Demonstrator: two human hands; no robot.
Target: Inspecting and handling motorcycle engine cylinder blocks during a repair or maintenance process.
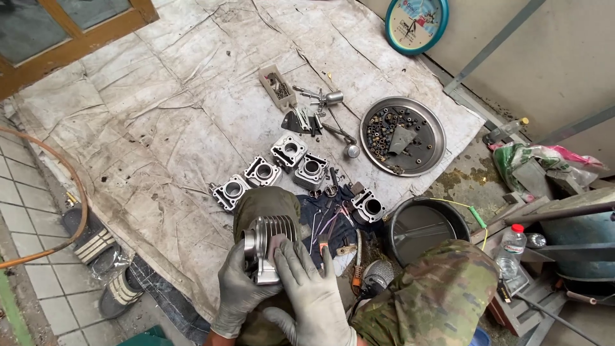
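My left hand, in a grey glove, grips a finned metal engine cylinder from its left side and holds it over my knee. My gloved right hand presses a small dark pad against the cylinder's right face. Several more cylinders lie in a row on the dirty cloth just beyond, such as one at the left and one at the right. My legs wear camouflage trousers.
A round metal tray of nuts and small parts lies at the right. A dark bucket, a plastic bottle, a small box of screws, loose tools, a wall clock, sandals and an orange hose surround me.
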